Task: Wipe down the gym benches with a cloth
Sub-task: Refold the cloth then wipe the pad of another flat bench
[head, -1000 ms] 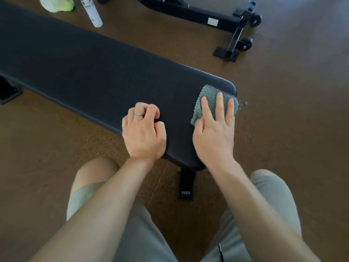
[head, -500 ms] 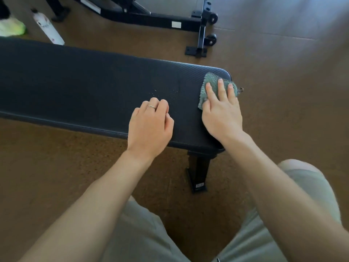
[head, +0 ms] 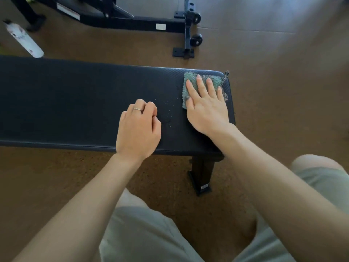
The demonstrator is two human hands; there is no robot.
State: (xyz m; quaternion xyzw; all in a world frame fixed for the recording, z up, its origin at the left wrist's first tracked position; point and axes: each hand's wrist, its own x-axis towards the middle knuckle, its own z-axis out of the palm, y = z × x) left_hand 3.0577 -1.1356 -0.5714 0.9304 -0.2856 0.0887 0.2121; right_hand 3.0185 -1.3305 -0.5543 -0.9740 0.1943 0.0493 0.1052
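Pressing the grey-green cloth (head: 202, 80) flat against the black bench pad (head: 75, 103), the right hand (head: 205, 104) lies on top with fingers straight and spread, pinning it rather than gripping it. The cloth sits at the far right corner of the pad, at about 1 o'clock from the middle of the view, its mesh edge and small loop reaching the pad's end. The left hand (head: 138, 129) rests on the pad at about 11 o'clock from the person's lap, fingers curled under and holding nothing; it looks to be bracing. Between the hands, small pale specks or droplets (head: 166, 112) dot the pad. To wipe well, keep the palm flat and the pressure even, draw the cloth toward 9 o'clock through those specks in overlapping passes, and shift the bracing hand out of its path. The rounded edges will likely need their own pass. A white bottle (head: 24, 41) lies on the floor at 10 o'clock
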